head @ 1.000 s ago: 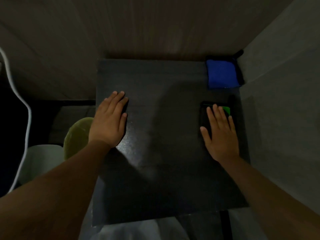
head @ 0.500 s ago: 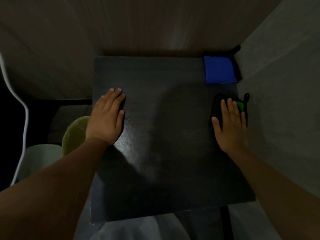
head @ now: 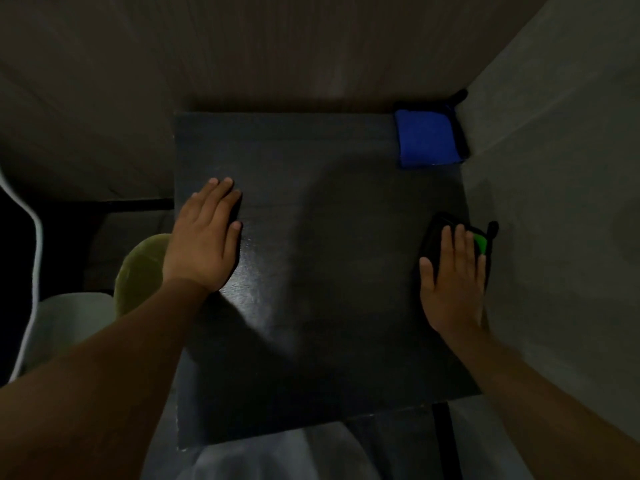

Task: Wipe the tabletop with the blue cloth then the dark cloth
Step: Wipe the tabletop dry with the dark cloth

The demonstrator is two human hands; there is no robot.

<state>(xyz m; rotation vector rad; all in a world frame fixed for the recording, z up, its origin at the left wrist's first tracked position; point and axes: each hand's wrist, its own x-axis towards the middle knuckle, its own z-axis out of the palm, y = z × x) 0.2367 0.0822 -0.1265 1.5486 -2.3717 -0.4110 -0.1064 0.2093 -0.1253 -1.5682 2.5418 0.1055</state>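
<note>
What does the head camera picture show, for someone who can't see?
The right hand presses flat on a dark cloth at the right edge of the dark tabletop; the left hand rests flat near the left edge. A folded blue cloth lies in the far right corner.

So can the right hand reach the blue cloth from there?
Probably yes. The blue cloth lies in the far right corner, straight ahead of the right hand, with only bare tabletop between. That hand lies flat on the dark cloth.
</note>
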